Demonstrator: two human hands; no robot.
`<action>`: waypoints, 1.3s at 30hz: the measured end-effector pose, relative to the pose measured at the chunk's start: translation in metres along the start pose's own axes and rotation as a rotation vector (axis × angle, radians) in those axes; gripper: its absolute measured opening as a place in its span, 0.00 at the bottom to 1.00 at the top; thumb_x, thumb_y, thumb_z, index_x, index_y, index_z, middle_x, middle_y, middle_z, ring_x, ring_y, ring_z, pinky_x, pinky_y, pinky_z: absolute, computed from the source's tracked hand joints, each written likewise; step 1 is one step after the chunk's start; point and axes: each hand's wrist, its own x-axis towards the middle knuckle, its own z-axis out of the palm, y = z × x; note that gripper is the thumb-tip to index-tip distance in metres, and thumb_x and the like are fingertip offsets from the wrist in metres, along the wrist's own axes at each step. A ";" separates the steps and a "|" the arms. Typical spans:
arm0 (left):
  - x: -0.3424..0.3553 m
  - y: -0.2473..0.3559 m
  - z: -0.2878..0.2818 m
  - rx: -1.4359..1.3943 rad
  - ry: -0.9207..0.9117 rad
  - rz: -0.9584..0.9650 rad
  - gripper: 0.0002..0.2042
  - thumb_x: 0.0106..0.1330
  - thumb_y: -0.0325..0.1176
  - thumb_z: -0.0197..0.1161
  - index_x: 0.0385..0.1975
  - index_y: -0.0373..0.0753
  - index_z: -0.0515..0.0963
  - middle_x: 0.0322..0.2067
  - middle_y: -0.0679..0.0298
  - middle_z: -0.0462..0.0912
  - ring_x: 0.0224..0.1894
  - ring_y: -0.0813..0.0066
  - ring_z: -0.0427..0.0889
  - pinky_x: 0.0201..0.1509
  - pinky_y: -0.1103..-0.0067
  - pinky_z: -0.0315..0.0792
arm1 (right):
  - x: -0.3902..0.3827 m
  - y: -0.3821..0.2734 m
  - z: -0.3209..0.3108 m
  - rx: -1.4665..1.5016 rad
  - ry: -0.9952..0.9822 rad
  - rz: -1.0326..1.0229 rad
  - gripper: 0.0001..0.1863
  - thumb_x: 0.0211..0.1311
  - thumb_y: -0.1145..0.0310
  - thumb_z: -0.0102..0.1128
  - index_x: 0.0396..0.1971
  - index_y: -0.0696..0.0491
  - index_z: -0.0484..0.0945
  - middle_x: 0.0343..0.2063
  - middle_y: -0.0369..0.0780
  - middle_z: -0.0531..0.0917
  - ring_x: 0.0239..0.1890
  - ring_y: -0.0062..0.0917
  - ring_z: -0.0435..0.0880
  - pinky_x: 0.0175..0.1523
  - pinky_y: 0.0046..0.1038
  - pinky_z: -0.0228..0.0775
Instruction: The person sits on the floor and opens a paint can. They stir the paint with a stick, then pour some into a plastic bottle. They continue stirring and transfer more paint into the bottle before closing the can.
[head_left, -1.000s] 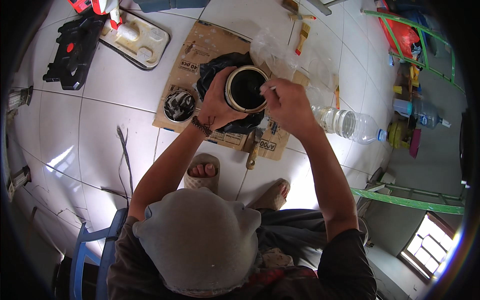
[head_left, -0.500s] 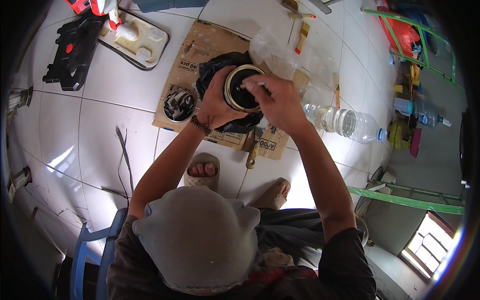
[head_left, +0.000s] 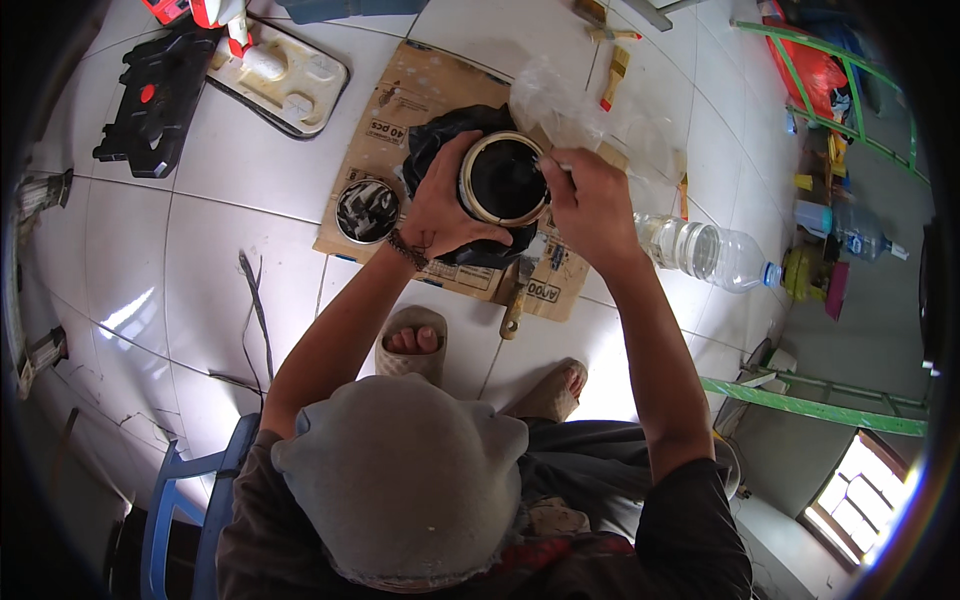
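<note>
A round tin can [head_left: 507, 180] with dark, glossy contents, apparently black paint, stands over a black plastic bag [head_left: 437, 133] on flattened cardboard [head_left: 400, 77]. My left hand [head_left: 447, 205] wraps round the can's left side, the thumb along its near edge. At the right rim, my right hand [head_left: 592, 195] is closed in a pinch round a thin stirring stick [head_left: 541, 165], whose lower part goes out of sight in the can. To the left lies the can's round lid [head_left: 367, 211], smeared black. A putty knife [head_left: 516, 305] rests at the cardboard's near edge.
Clear plastic bottles [head_left: 737, 262] lie to the right, near a crumpled clear bag [head_left: 550, 105]. Paintbrushes [head_left: 615, 78] lie beyond. A stained tray [head_left: 325, 75] and black case [head_left: 155, 105] sit far left. Green metal frames [head_left: 815, 405] stand at the right. My feet [head_left: 413, 340] are close to the cardboard.
My right hand has moved from over the can's opening to its right rim, with the stick. My left hand still grips the can. The whole view has shifted slightly.
</note>
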 end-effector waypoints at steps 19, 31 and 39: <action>-0.001 0.001 -0.002 -0.104 -0.015 -0.025 0.61 0.26 0.51 0.86 0.67 0.38 0.59 0.62 0.53 0.68 0.66 0.50 0.68 0.70 0.64 0.64 | 0.007 -0.012 0.020 0.243 -0.025 -0.025 0.07 0.65 0.71 0.64 0.37 0.58 0.83 0.28 0.46 0.86 0.26 0.26 0.85 0.34 0.27 0.75; 0.000 0.002 -0.002 -0.070 -0.008 0.004 0.61 0.27 0.50 0.87 0.67 0.38 0.60 0.62 0.54 0.69 0.65 0.54 0.69 0.70 0.66 0.66 | 0.009 -0.011 0.015 0.177 -0.013 0.020 0.04 0.63 0.74 0.60 0.34 0.57 0.81 0.27 0.49 0.83 0.28 0.45 0.82 0.36 0.39 0.74; -0.001 -0.002 -0.003 -0.050 0.000 -0.005 0.62 0.27 0.46 0.89 0.68 0.38 0.58 0.62 0.56 0.71 0.65 0.61 0.72 0.69 0.68 0.68 | -0.001 -0.021 0.011 0.210 -0.112 0.070 0.05 0.64 0.72 0.63 0.36 0.57 0.83 0.28 0.48 0.84 0.28 0.39 0.83 0.35 0.34 0.74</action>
